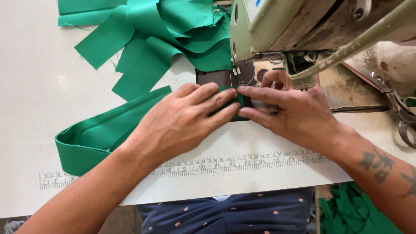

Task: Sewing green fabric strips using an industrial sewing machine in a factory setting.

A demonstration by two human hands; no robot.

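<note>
Green fabric strip (93, 136) lies folded on the white table (34, 86), its end pinned flat just before the sewing machine (277, 26) foot. Left hand (182, 119) and right hand (294, 110) press it, fingers extended, nothing clenched. Risk: fingertips close to needle; fold could slip askew. Room leftward; fabric pile (164, 34) crowds behind.
</note>
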